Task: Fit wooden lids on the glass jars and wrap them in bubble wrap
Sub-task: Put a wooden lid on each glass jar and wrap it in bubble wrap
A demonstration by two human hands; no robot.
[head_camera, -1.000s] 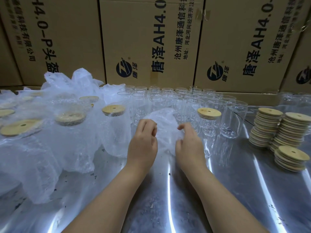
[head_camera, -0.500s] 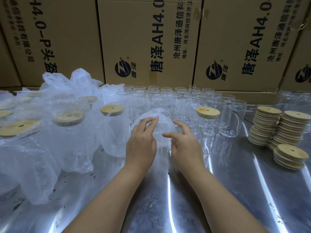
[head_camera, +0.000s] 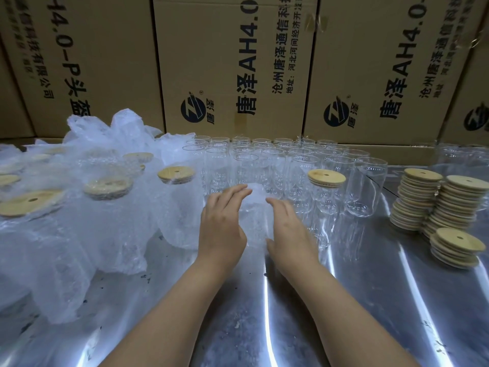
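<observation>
A jar wrapped in bubble wrap [head_camera: 255,215] stands upright on the metal table [head_camera: 330,300] in the middle of the view. My left hand [head_camera: 222,223] lies against its left side and my right hand [head_camera: 288,229] against its right side, fingers nearly straight along the wrap. Behind it stand several bare glass jars [head_camera: 264,165]; one to the right carries a wooden lid [head_camera: 326,178]. Three stacks of wooden lids [head_camera: 439,205] sit at the right.
Several wrapped, lidded jars [head_camera: 105,205] and loose bubble wrap [head_camera: 47,260] fill the left side. Cardboard boxes [head_camera: 232,64] form a wall at the back. More glass [head_camera: 463,154] stands at the far right.
My fingers have gone from pinching and folding the wrap at the jar's top to lying straight along its two sides. The loose wrap on top has been pressed down.
</observation>
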